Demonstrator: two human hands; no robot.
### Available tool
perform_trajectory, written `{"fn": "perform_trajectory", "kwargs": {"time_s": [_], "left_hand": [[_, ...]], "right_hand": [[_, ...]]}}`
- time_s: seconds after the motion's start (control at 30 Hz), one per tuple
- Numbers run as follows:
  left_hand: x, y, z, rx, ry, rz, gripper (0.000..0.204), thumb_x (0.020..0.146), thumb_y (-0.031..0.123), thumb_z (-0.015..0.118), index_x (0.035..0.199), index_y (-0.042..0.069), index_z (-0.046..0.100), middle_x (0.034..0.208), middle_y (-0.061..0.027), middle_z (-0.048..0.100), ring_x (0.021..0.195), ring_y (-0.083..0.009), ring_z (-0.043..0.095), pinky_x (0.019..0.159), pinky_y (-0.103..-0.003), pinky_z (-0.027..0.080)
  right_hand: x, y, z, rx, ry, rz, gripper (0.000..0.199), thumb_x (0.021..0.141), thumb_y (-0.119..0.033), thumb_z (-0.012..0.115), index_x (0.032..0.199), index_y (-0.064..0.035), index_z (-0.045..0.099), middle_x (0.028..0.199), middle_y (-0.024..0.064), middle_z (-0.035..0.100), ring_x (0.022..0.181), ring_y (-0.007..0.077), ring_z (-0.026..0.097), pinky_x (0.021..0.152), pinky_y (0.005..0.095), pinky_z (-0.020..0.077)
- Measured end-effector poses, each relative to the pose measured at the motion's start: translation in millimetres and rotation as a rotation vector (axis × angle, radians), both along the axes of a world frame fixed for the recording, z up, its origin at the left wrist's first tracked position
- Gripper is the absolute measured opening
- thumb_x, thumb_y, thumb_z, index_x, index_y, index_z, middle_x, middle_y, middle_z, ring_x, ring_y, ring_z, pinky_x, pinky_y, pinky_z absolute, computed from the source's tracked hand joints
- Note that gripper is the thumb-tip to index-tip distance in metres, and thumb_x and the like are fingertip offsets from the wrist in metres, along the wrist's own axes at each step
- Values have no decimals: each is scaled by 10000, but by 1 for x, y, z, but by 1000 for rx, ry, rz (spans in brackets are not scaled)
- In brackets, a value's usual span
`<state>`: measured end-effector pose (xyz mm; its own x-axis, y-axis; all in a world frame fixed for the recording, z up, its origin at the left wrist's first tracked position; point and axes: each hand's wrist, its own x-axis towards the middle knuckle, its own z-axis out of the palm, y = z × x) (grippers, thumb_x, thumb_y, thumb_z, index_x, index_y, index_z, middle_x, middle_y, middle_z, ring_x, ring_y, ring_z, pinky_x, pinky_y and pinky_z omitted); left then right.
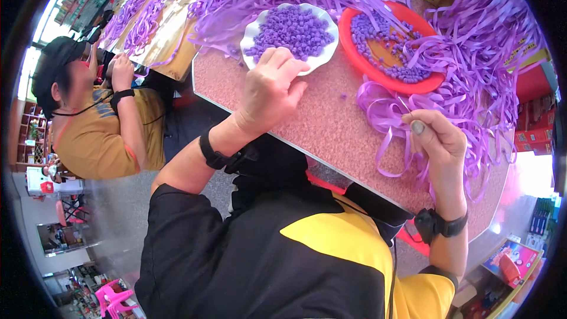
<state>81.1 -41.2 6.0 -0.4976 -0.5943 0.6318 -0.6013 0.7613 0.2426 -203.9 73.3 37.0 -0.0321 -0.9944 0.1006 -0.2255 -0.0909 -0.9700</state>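
Purple beads lie in two dishes; right hand pinches one needle; left hand, grip unclear

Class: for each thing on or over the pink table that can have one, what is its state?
White bowl, well filled with purple beads
Red tray, partly filled, base showing
Stray bead, loose on the table
Ribbons, loose, tangled, heaped
Left hand, bent over the bowl's near rim
Right hand, pinching a thin silvery thing

pink stool: lower left | wooden shelf: far left | red boxes: right edge | co-worker: left
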Motion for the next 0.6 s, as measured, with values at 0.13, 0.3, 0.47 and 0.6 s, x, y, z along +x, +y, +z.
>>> {"fn": "perform_trajectory", "kwargs": {"time_s": [0.13,0.3,0.47,0.6], "left_hand": [[-14,12,-6,73,7,-191,326,723,35,738,1035,22,644,835,-114,550,825,-301,574,727,-393,480],[-54,29,-1,305,-107,-183,460,749,75,734,1179,30,577,865,-122,527,827,-296,565,750,-399,475],[-65,19,-13,343,-59,-155,365,760,89,740,1085,23,586,864,-127,568,780,-296,594,698,-391,490],[-65,17,-17,363,35,-111,283,765,82,739,1004,14,603,857,-128,587,761,-291,607,672,-392,490]], "right_hand": [[2,-1,2,-8,-5,7,145,939,-27,574,1019,24,683,676,-43,518,579,33,432,527,198,314],[-3,-6,-4,5,-43,33,147,942,-63,606,1026,27,687,693,-27,547,602,41,458,546,198,341],[-6,-5,-9,-8,-75,21,133,931,-104,648,1005,-10,705,663,-63,528,593,27,446,536,207,350],[-9,-3,-4,-30,-57,55,127,931,-97,647,1003,-5,698,676,-62,542,607,21,450,544,203,355]]}}
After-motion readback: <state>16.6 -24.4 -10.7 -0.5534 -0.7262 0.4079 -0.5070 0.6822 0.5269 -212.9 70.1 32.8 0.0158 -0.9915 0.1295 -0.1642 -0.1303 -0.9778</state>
